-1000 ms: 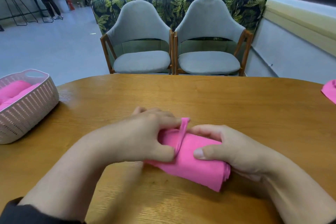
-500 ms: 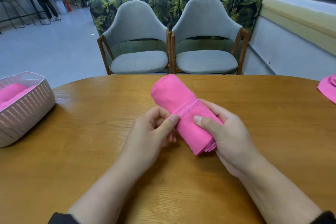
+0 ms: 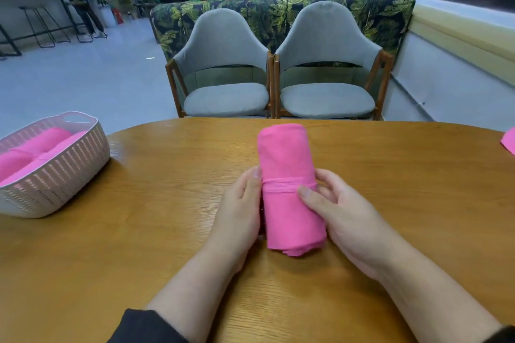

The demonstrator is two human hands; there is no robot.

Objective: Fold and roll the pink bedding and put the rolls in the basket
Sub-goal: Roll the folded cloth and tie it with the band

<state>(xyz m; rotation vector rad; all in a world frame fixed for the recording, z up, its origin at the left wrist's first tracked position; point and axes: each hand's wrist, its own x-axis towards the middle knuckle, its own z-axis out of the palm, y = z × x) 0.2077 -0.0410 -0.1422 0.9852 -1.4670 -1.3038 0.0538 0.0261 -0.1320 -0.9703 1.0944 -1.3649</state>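
Observation:
A rolled pink bedding piece [image 3: 288, 164] lies on the wooden table [image 3: 139, 231], pointing away from me, with a pink band around its middle. My left hand [image 3: 239, 209] lies against its left side, fingers fairly straight. On the roll's right side my right hand [image 3: 337, 211] grips it, thumb on top just below the band. The white woven basket [image 3: 64, 172] stands at the table's left edge and holds pink rolls [image 3: 41, 145].
More pink cloth [image 3: 508, 142] shows at the table's far right edge. Two grey chairs [image 3: 223, 72] stand behind the table, before a leaf-patterned sofa back. People stand far off in the room.
The roll has turned from lying crosswise to pointing straight away from me. The band now sits around its middle, and both hands flank it.

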